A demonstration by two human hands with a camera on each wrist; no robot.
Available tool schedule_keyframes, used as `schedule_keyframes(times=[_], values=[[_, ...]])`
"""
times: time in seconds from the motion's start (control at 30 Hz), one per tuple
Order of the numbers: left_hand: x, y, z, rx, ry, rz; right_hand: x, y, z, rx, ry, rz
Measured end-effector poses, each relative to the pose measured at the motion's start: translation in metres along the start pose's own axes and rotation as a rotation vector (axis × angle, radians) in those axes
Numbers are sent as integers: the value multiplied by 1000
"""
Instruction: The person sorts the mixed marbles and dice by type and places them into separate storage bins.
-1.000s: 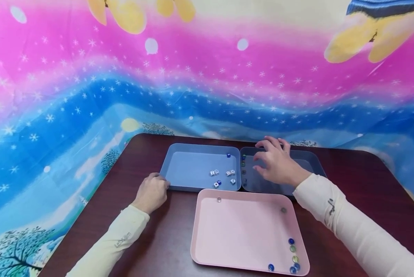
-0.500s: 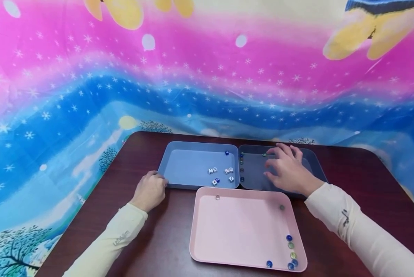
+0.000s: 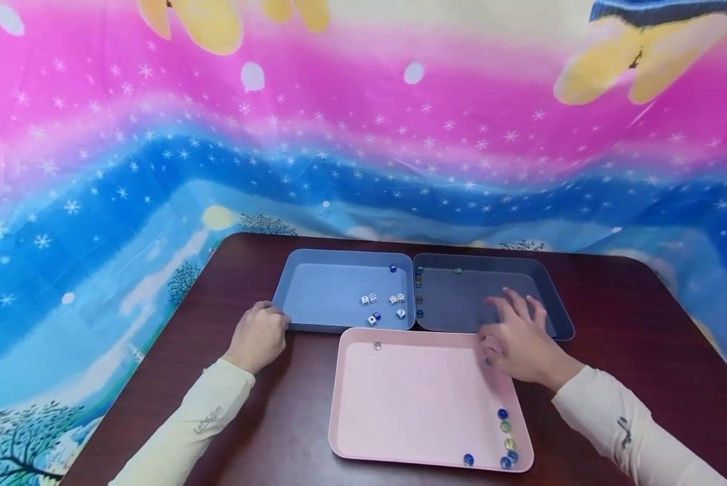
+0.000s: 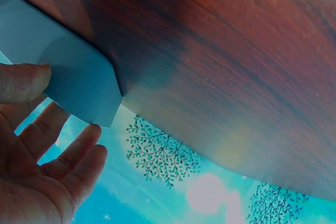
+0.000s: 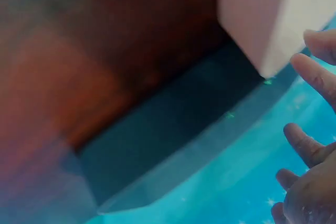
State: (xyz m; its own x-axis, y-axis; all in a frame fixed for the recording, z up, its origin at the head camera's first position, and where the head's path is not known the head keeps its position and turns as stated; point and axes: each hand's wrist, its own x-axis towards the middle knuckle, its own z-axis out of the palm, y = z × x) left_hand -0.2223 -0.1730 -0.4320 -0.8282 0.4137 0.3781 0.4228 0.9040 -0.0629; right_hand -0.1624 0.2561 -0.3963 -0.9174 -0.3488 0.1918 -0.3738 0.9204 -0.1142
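In the head view my left hand (image 3: 256,337) holds the near left corner of the blue-grey tray (image 3: 320,283). The left wrist view has the thumb (image 4: 26,82) on the tray wall (image 4: 86,80) and fingers on its other side. My right hand (image 3: 521,341) hovers over the far right corner of the pink tray (image 3: 424,398), fingers spread and bent. A dark marble (image 3: 489,361) lies just below its thumb, partly hidden. Thumb and index fingertips are close together in the right wrist view, with nothing seen between them. Several white and blue dice (image 3: 372,318) lie in the blue-grey tray.
A dark grey tray (image 3: 460,304) adjoins the blue-grey one, with marbles along its left wall and a green marble (image 3: 458,271) near its far wall. In the pink tray are a clear marble (image 3: 377,345) and several coloured marbles (image 3: 505,426) near the right front. A printed cloth hangs behind.
My right hand has moved from over the dark grey tray toward me, to the pink tray's far right corner. A green marble shows in the dark grey tray. The left hand stays at its corner.
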Motion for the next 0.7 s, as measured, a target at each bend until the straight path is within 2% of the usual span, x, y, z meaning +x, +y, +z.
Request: schedule_keyframes(times=[0.23, 0.43, 0.7], values=[[1, 0, 0, -1, -6, -1, -17, 2, 17, -85, -31, 17], [1, 0, 1, 3, -11, -5, -19, 0, 26, -140, -30, 21], [1, 2, 0, -1, -18, -22, -18, 0, 31, -150, -21, 39]])
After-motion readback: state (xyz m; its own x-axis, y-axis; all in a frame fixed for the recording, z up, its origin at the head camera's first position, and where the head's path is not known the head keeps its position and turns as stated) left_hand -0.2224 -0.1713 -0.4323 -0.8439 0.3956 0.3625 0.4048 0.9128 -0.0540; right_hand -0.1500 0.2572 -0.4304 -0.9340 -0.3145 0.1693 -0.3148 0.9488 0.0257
